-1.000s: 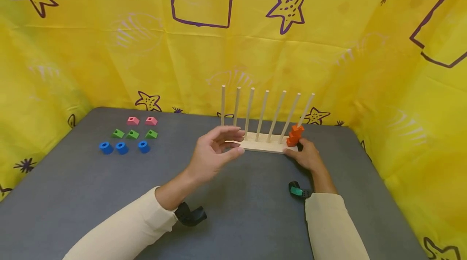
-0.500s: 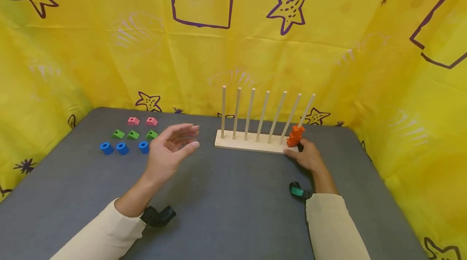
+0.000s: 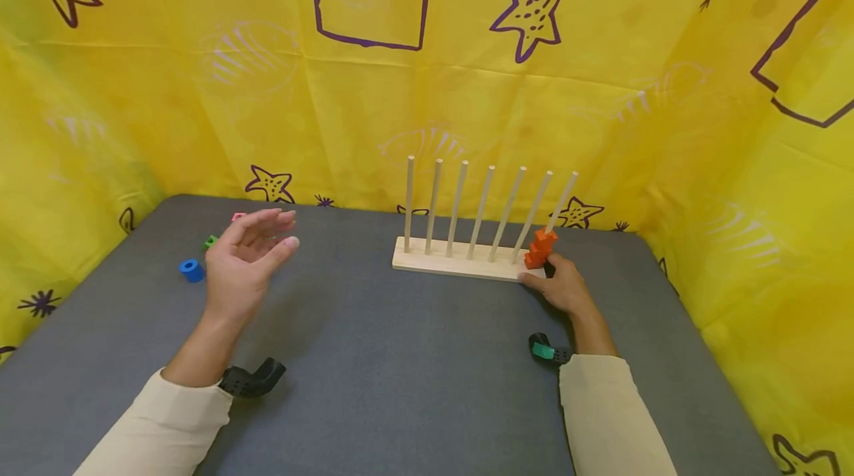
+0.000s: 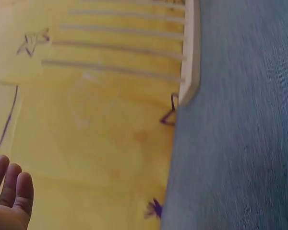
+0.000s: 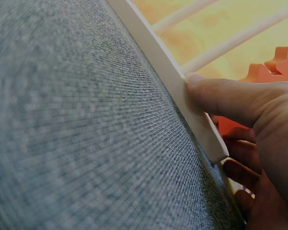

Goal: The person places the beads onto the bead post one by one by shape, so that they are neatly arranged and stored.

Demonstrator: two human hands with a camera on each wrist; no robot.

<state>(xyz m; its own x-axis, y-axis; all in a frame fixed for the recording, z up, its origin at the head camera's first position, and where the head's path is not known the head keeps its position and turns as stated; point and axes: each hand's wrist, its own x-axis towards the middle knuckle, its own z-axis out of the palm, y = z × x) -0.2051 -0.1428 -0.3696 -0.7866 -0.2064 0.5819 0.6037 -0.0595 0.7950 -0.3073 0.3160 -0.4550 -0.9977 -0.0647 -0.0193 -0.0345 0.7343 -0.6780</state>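
A pale wooden peg rack (image 3: 454,263), with several upright rods in a row, stands right of centre in the head view. Orange toothed blocks (image 3: 539,250) are stacked on its rightmost rod. My right hand (image 3: 563,285) grips the rack's right end; in the right wrist view the thumb (image 5: 225,93) lies on the base's edge and the fingers go round the end. My left hand (image 3: 240,272) is raised over the left of the table, fingers spread from the thumb and holding nothing. It hides most of the small blocks, leaving a blue cylinder (image 3: 191,270), a green block (image 3: 210,242) and a pink block (image 3: 238,216) partly visible.
A grey cloth-covered table (image 3: 400,357) spreads under everything. Yellow printed curtain (image 3: 373,105) hangs behind it and at both sides, close to the rack's far side. Black camera mounts sit on both wrists.
My left hand has moved left from in front of the rack to the small blocks, now covering most of them. My right hand has stayed at the rack's right end.
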